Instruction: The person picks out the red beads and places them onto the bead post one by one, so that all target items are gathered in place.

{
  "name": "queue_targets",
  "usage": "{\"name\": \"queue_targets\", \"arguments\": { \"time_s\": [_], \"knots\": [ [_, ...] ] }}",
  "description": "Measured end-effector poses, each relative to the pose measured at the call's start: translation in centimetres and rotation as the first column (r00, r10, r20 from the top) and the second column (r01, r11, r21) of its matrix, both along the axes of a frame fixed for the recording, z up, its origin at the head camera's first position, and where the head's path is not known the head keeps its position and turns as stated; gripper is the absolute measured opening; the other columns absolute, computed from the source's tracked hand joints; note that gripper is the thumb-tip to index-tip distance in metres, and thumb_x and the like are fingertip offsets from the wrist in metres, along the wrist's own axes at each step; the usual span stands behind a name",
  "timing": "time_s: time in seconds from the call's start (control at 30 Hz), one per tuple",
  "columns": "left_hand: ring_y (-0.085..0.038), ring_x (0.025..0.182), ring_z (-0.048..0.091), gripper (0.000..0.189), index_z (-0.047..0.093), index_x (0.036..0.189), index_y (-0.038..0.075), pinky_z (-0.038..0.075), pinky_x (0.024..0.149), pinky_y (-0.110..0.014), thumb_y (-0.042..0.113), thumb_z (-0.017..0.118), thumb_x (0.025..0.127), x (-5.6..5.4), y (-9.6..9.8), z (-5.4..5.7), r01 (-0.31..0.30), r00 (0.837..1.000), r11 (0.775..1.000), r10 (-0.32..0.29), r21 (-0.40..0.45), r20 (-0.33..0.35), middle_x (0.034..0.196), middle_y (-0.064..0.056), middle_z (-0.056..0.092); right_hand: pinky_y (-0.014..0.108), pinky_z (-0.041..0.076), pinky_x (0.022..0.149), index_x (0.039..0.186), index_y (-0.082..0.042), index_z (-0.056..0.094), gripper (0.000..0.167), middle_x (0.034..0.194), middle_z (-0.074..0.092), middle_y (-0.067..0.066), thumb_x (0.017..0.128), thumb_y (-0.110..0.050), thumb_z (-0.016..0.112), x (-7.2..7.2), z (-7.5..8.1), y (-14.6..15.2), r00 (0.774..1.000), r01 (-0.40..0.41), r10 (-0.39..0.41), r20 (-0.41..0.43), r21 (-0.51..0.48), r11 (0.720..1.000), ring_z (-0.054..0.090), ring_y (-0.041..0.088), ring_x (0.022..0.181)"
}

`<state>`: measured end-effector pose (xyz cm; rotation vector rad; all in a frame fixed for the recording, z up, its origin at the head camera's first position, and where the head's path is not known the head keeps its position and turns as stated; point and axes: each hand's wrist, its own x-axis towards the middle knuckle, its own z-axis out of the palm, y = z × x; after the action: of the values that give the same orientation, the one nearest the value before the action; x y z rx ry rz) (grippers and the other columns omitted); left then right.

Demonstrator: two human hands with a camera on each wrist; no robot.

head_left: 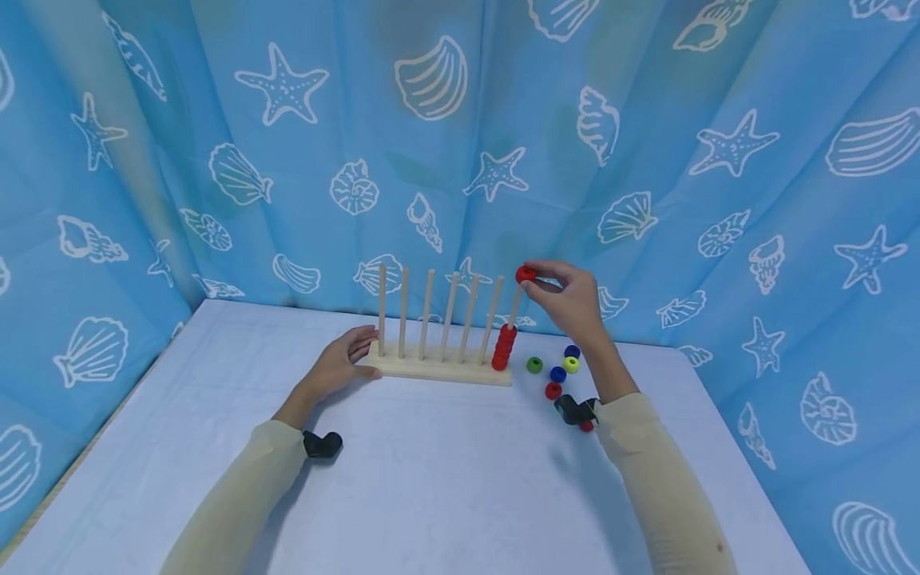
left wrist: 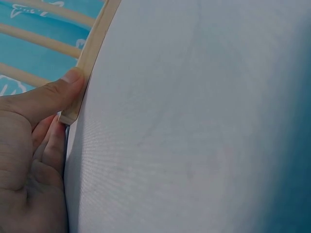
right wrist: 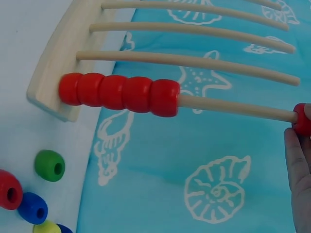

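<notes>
A pale wooden bead rack (head_left: 438, 370) with several upright pegs stands at the back of the table. My left hand (head_left: 338, 363) grips the rack's left end, thumb (left wrist: 68, 87) on the front of the base and fingers behind it. At the tip of the rightmost peg, my right hand (head_left: 571, 302) pinches a red bead (head_left: 525, 275) between thumb and fingertips. The right wrist view shows this bead (right wrist: 301, 124) at the peg's end. Lower on that peg sits a stack of several red beads (right wrist: 116, 92). The other pegs are bare.
Loose beads lie right of the rack: a green bead (head_left: 535, 365), two blue beads, a yellow bead (head_left: 571, 365) and a red bead (head_left: 553, 390). Another red bead (head_left: 586, 426) is partly hidden by the right wrist strap. A blue shell-patterned curtain (head_left: 431, 160) hangs behind the table.
</notes>
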<state>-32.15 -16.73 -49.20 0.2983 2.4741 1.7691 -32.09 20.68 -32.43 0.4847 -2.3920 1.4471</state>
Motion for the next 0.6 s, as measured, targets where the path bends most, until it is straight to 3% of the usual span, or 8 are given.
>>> {"name": "queue_targets", "arguments": {
  "time_s": [0.6],
  "knots": [
    [-0.024, 0.135, 0.043, 0.091, 0.034, 0.15, 0.006, 0.039, 0.11, -0.027, -0.001, 0.082, 0.074, -0.1, 0.0, -0.1, 0.009, 1.0, 1.0, -0.009, 0.018, -0.007, 0.149, -0.011, 0.042, 0.035, 0.056, 0.091, 0.127, -0.009, 0.063, 0.041, 0.121, 0.063, 0.009, 0.089, -0.017, 0.073, 0.5, -3.3, -0.1, 0.995, 0.012, -0.009, 0.099, -0.03, 0.999, 0.066, 0.024, 0.108]
  ]
}}
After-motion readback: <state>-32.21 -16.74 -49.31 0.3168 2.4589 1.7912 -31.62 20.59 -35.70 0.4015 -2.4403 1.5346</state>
